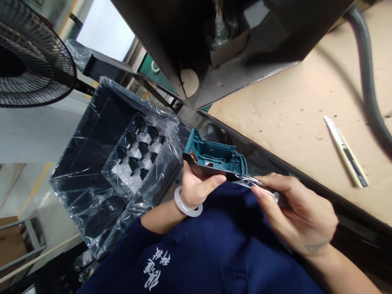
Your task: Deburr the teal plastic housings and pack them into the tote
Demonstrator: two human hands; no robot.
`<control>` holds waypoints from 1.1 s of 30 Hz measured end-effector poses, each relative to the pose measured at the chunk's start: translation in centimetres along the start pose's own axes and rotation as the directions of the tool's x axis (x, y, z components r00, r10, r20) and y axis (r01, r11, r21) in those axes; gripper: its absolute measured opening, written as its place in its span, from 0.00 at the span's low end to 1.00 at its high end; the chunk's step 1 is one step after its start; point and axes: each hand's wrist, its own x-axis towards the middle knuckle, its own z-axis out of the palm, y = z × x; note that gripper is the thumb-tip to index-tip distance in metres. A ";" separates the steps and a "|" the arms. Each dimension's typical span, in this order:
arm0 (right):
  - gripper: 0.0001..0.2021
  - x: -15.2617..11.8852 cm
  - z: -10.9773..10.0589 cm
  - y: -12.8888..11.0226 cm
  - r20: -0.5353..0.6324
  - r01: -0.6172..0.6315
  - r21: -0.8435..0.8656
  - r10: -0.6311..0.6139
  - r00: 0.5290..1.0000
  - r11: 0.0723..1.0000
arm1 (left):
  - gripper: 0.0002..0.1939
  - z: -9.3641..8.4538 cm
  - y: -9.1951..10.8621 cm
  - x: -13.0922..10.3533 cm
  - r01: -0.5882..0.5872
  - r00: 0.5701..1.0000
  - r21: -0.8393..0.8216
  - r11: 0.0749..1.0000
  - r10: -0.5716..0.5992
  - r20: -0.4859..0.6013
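Note:
My left hand (197,185) is closed around a teal plastic housing (219,155) with a dark outer side, held in front of my body. Its open, ribbed inside faces up toward me, and my thumb presses along the near edge. Between the thumb and fingers of my right hand (297,208) is a slim shiny metal tool (252,179) with thin arms; whether it is tweezers or small snips I cannot tell. The tool's tip meets the near right end of the housing. My palm hides part of the tool.
To the left stands a dark bin (82,151) lined with clear plastic, holding a honeycomb divider (137,149). A utility knife (346,153) lies on the tan worktop (275,110) near a grey hose (364,69). A metal-walled enclosure (251,77) stands ahead, and a black fan (36,57) is at upper left.

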 end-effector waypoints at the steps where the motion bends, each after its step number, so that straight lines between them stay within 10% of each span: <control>1: 0.04 0.0 -0.1 0.2 -0.022 -0.012 -0.034 0.011 1.000 0.999 | 0.42 0.0 -0.1 0.0 0.007 1.000 -0.006 1.000 -0.007 0.011; 33: 0.02 -0.1 -0.2 0.3 0.011 0.085 -0.059 -0.085 0.996 0.995 | 0.36 -0.3 -1.4 0.5 -0.231 0.971 0.045 0.972 0.227 0.070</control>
